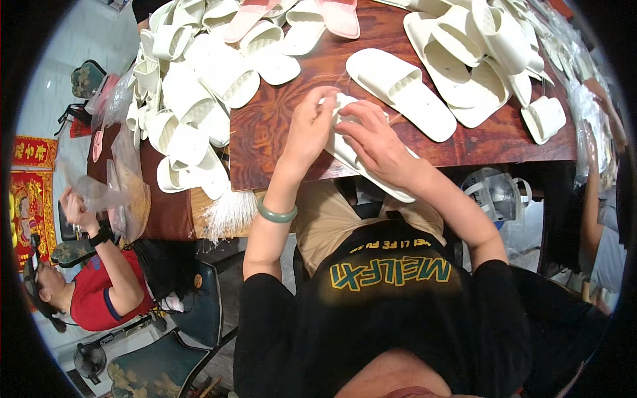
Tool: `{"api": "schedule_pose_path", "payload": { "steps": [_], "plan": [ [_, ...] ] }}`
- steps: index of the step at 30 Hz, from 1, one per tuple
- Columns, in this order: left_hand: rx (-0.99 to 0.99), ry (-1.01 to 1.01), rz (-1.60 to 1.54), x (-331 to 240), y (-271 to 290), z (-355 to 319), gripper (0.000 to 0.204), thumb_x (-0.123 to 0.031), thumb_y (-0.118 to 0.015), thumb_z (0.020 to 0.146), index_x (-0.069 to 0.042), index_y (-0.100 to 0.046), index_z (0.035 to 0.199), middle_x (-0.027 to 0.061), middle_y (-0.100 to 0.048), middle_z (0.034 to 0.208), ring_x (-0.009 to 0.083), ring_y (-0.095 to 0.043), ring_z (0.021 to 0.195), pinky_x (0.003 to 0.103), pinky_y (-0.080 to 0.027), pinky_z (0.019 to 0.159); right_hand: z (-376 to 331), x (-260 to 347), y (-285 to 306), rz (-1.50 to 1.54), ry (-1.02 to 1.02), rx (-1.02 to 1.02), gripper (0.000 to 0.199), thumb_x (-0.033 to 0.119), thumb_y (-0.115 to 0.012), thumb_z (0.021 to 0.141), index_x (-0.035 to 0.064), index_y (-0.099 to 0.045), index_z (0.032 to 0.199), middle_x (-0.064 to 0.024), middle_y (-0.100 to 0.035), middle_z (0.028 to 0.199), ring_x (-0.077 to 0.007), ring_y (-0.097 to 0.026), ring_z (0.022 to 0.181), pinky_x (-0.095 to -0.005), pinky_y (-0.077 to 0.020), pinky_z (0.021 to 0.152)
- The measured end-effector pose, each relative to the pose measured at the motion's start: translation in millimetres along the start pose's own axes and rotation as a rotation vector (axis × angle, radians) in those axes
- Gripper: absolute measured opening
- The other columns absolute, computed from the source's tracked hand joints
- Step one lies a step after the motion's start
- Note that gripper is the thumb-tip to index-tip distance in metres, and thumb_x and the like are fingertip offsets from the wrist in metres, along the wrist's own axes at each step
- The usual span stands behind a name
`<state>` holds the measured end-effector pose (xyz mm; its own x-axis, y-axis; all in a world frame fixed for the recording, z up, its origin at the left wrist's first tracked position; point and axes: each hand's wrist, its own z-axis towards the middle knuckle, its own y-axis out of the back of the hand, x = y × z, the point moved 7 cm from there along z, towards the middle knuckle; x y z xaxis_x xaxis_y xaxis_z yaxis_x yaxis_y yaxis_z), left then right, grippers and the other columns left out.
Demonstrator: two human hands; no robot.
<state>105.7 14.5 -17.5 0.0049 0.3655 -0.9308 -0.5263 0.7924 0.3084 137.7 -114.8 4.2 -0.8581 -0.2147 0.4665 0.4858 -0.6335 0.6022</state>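
A white slide slipper [347,154] lies at the table's near edge, its sole end sticking out toward my lap. My left hand [312,126] is closed at the slipper's far left side, thumb and fingers bent together near the strap. My right hand [379,144] lies over the strap with its fingers curled onto it, hiding most of the upper part. Whether a small thing is between the fingertips cannot be made out. Just beyond my right hand, another white slipper [424,109] rests on the wooden table [265,142] with its strap up.
White slippers [229,69] are heaped at the left, with pink slippers [340,16] at the back. Another white pile [458,56] stands at the right. White strands [232,211] hang by the table's left corner. A co-worker in red [109,295] holds clear plastic [93,189]; another person's arm [590,186] is at right.
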Motion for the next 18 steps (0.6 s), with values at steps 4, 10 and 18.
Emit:
{"api": "schedule_pose_path", "payload": {
  "steps": [4,10,18],
  "plan": [
    [-0.097,0.026,-0.043,-9,17,-5,0.031,-0.025,-0.041,0.098,0.001,-0.058,0.105,0.0012,-0.054,0.072,0.0085,-0.050,0.065,0.023,-0.041,0.060,20,-26,-6,-0.140,0.043,-0.002,0.027,-0.001,-0.059,0.076,0.0008,-0.054,0.103,-0.0169,-0.047,0.111,-0.0357,-0.044,0.108,-0.0426,-0.0392,0.091],
    [-0.073,0.111,-0.589,-61,6,-55,0.035,-0.030,-0.032,0.101,0.001,-0.046,0.110,-0.0048,-0.034,0.058,0.0032,-0.031,0.051,0.021,-0.028,0.046,13,21,32,0.280,-0.120,-0.176,0.034,0.001,-0.049,0.087,0.0006,-0.046,0.121,-0.0142,-0.048,0.115,-0.0274,-0.049,0.105,-0.0357,-0.0395,0.092],
    [-0.028,-0.259,-0.722,-73,-29,-84,0.037,-0.030,-0.028,0.101,0.002,-0.041,0.111,-0.0018,-0.035,0.061,0.0065,-0.033,0.057,0.021,-0.031,0.055,-76,33,0,1.130,-1.091,0.339,0.020,0.008,-0.054,0.091,0.0004,-0.059,0.108,-0.0061,-0.059,0.091,-0.0147,-0.055,0.087,-0.0283,-0.0444,0.077]
  ]
}}
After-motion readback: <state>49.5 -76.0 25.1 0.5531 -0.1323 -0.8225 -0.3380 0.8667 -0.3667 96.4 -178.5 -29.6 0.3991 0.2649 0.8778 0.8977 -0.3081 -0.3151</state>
